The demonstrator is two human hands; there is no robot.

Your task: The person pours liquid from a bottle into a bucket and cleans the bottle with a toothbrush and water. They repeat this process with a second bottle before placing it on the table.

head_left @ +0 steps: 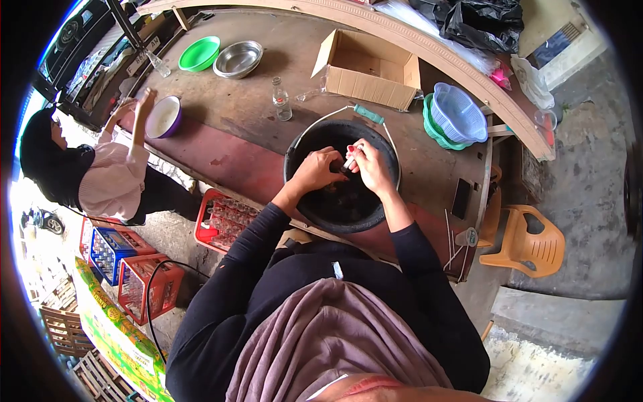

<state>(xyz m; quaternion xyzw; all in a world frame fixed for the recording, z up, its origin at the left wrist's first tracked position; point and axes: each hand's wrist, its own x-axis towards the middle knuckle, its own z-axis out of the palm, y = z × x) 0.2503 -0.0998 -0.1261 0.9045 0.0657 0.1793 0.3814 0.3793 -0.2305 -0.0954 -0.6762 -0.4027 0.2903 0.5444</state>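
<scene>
A black bucket (311, 211) with a wire handle and a teal grip stands in front of me on the table. Both my hands are over its opening, close together. My right hand (368, 166) is closed around a small whitish, stick-like thing (349, 163), its lower end pointing down into the bucket. My left hand (317, 171) curls its fingers just beside that end, around something dark that I cannot make out. The bucket's inside is dark, and what lies in it is hard to see. A clear glass bottle (282, 104) stands behind the bucket.
Beyond are a green basin (199, 53), a metal bowl (238, 60) and an open cardboard box (372, 86). Blue and green baskets (459, 114) sit at right, near a phone (461, 198). Another person (110, 171) stands at left by a purple-rimmed bowl (163, 118). Bottle crates (144, 285) are on the floor.
</scene>
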